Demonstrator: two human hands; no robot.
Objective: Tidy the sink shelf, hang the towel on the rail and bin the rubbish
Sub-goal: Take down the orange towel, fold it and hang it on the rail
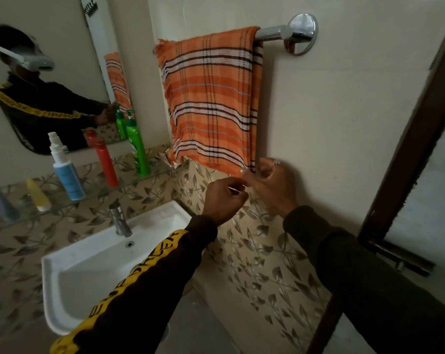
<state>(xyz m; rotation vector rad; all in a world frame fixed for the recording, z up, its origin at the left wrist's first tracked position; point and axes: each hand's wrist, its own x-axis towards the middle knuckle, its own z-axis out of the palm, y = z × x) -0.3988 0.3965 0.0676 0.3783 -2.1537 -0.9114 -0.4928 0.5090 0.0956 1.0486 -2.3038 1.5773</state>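
Towel (213, 98): orange plaid, draped over chrome rail (275, 31) on the far wall, right of the mirror (50, 72). Right hand (272, 182) pinches the towel's lower right corner. Left hand (224, 198) sits just left of it, fingers curled, fingertips at the hem; grip on cloth cannot be confirmed. Glass shelf (144, 178) at left carries green bottle (137, 146), red bottle (105, 162), white spray bottle (65, 172). Sink (93, 264) below.

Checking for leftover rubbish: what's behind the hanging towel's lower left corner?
A crumpled wrapper-like scrap peeks out behind the towel, at the glass shelf's end. The towel covers the rest, so what it is stays unclear.
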